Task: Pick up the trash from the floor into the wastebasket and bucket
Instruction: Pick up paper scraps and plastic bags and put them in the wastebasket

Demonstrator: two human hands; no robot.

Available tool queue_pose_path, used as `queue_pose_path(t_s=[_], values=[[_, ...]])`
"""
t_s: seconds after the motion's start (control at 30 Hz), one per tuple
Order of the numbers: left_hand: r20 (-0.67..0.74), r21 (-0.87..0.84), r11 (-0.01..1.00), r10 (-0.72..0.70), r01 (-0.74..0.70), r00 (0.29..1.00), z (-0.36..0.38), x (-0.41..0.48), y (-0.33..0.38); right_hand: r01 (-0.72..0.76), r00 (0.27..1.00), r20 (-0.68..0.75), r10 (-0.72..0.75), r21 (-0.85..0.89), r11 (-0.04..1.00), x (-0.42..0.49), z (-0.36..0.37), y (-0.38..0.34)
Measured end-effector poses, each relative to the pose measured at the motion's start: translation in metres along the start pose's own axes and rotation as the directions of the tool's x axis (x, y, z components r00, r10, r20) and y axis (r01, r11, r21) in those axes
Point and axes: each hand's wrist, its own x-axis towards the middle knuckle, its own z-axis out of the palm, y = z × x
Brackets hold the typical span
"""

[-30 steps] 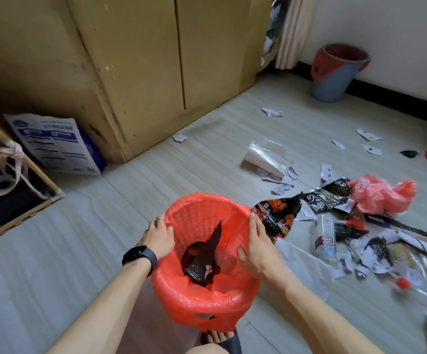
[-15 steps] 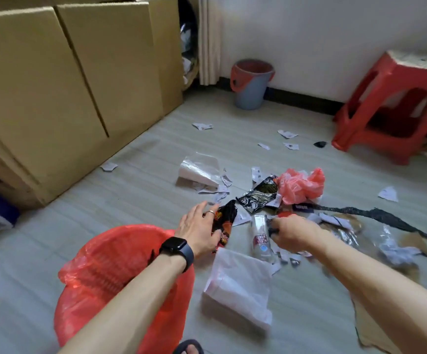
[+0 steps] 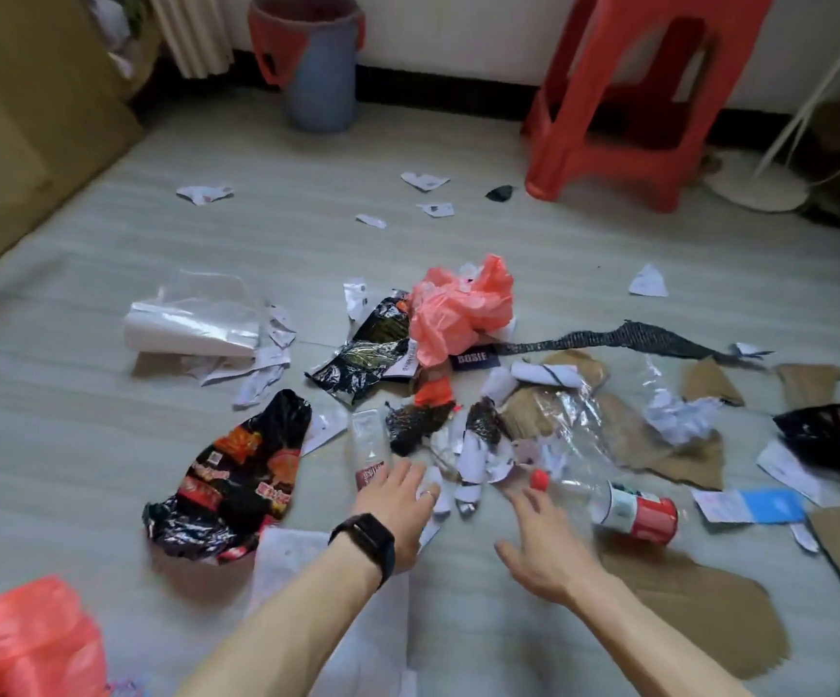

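Down low over the floor with both arms stretched forward. Reaching with the left hand, black watch on the wrist and a ring on one finger: grip apart, with fingers straight and nothing held, fingertips over the labelled near end of a small clear bottle; touching or just above, impossible to tell. Reaching too with the right hand: grip apart as well, with fingers spread and blurred, nothing in it, fingertips just beside the red cap of a second bottle lying on its side. Plenty more strewn between and beyond the hands: torn paper scraps, a black-and-red snack wrapper left of the left hand, a crumpled pink plastic bag further out, a clear plastic bag off to the left, brown cardboard pieces on the right. Under the left forearm, a white paper sheet. At the near left corner, the wastebasket with its red liner, well apart from the pile. Far across by the wall, the blue-grey bucket, red-lined and upright, near a red stool
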Motion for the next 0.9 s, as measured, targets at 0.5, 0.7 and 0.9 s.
queue_pose_path(t_s=[0.5,0.7,0.9], values=[[0.026,0.064,0.995,0.072,-0.073,0.997,0.059,0.038,0.015,0.073,0.988,-0.131,-0.088,-0.115,0.991,0.081,0.042,-0.003],[0.01,-0.153,0.988,-0.03,0.031,1.0,0.047,0.014,0.028,0.05,0.992,-0.113,-0.052,-0.019,0.999,0.045,0.058,-0.002],[-0.227,-0.505,0.84,-0.352,0.199,0.908,-0.013,-0.014,0.018,0.054,0.95,-0.299,0.084,0.424,0.904,-0.021,0.025,0.01]])
